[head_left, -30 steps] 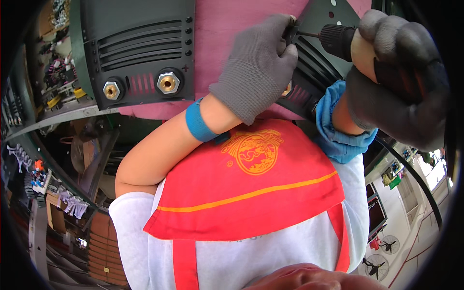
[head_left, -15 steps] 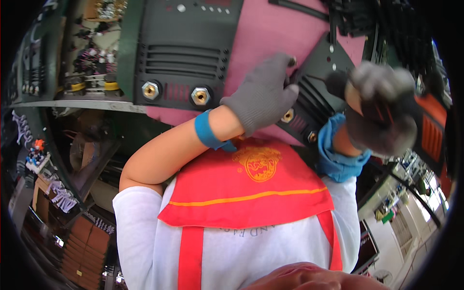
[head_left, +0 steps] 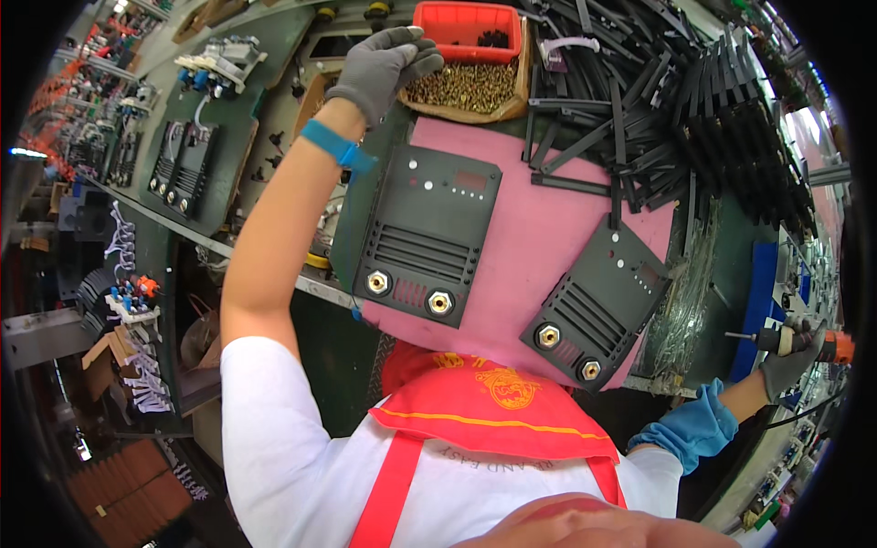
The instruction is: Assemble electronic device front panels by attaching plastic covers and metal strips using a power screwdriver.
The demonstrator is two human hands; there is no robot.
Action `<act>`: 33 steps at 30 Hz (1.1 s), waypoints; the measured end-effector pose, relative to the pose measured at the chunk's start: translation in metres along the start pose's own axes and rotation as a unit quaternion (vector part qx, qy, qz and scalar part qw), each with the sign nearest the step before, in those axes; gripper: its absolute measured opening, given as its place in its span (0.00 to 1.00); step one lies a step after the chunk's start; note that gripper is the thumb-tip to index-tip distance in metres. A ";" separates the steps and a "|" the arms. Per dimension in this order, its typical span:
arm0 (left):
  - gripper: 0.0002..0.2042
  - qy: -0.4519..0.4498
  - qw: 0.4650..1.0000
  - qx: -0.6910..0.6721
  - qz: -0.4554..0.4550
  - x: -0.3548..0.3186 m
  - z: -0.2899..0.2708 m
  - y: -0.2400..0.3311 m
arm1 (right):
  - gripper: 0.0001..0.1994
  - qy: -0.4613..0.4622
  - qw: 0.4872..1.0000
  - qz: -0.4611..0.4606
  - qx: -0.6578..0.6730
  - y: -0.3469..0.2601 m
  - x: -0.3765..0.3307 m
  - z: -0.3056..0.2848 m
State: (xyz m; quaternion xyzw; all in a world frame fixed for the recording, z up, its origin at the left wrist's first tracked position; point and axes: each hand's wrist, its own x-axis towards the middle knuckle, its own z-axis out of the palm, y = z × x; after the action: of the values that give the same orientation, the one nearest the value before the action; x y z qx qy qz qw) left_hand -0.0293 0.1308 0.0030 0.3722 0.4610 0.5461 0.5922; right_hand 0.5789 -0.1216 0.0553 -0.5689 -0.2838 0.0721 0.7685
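My left hand (head_left: 388, 68), in a grey glove, is raised at the far left of the pink mat (head_left: 512, 247). Its fingers are loosely bent and slightly apart beside a red plastic bin (head_left: 466, 53), and nothing shows in them. My right hand (head_left: 793, 365), also gloved, grips a power screwdriver (head_left: 838, 347) out at the far right, its bit pointing left. Two dark grey slotted panels lie on the mat: a left panel (head_left: 429, 228) and a tilted right panel (head_left: 598, 306). Each has two brass connectors with hex nuts along its near edge.
Small brass-coloured screws (head_left: 466, 89) fill an open box by the red bin, which holds a few black pieces. Black strips (head_left: 594, 110) lie heaped at the far right, beside stacked black parts (head_left: 740, 128). Clear plastic wrap (head_left: 685, 310) lies right of the mat.
My left hand has left the right panel and moved far left to the bin. My right hand has swung outward right with the screwdriver. The view has shifted, showing more of the bench.
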 end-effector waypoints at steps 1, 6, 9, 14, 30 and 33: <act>0.10 0.004 0.999 -0.026 0.037 0.020 0.002 -0.009 | 0.17 0.018 0.999 0.050 0.011 0.000 0.001 -0.006; 0.14 -0.002 0.956 0.158 0.246 0.101 0.009 -0.054 | 0.21 -0.003 0.982 -0.039 -0.187 -0.015 -0.052 0.015; 0.16 -0.005 0.878 0.361 0.313 0.081 0.018 -0.043 | 0.20 -0.036 0.909 -0.142 -0.391 -0.006 -0.099 0.030; 0.17 -0.122 0.878 0.400 0.233 -0.039 0.016 -0.002 | 0.21 -0.375 0.707 0.387 -0.458 0.012 -0.217 0.032; 0.31 -0.013 0.955 0.296 -0.033 -0.225 -0.103 -0.040 | 0.31 -0.537 0.815 -0.008 -0.219 0.017 -0.344 0.183; 0.32 -0.044 0.946 0.310 -0.081 -0.223 -0.100 -0.045 | 0.31 -0.552 0.793 -0.020 -0.259 0.031 -0.375 0.211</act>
State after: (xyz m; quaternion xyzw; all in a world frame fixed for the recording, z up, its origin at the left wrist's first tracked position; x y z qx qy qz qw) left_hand -0.1059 -0.1023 -0.0379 0.5229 0.6096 0.3093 0.5093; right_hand 0.1653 -0.0976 -0.0655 -0.6043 -0.6790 0.2823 0.3067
